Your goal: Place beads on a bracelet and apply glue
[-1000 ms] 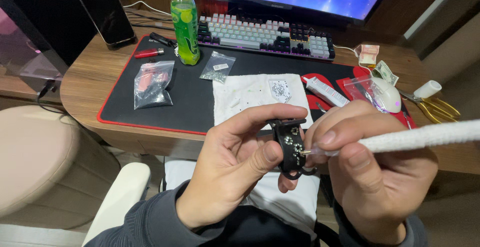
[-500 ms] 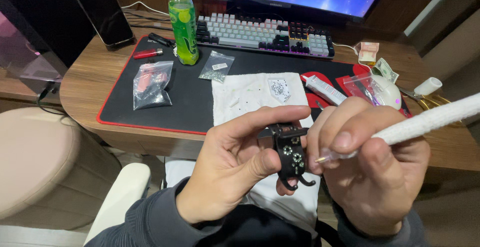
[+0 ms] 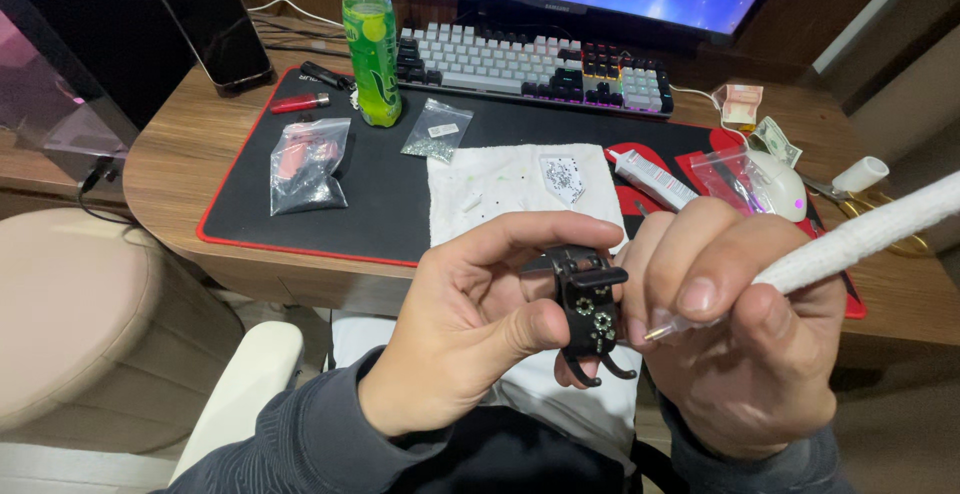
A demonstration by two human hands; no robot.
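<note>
The left hand (image 3: 470, 324) has its grip clenched on a small black clip (image 3: 590, 309) studded with tiny stones, thumb pressing from below and forefinger arching over the top. The right hand (image 3: 740, 339) grips a white-wrapped stick tool (image 3: 850, 244), pinched between thumb and fingers, its pale metal tip just beside the clip's right edge and pointing at the stones; whether the tip touches cannot be told. Both hands hang in front of the desk (image 3: 180, 154), above the person's lap. Beyond the grips, on the black mat (image 3: 330, 204), lies a white cloth (image 3: 500, 184) carrying a small bag of stones (image 3: 563, 176). Further behind it stand a green bottle (image 3: 372, 44) and a keyboard (image 3: 530, 64). A glue tube (image 3: 652, 178) and a white mouse (image 3: 780, 184) lie beyond the right hand's grip.
</note>
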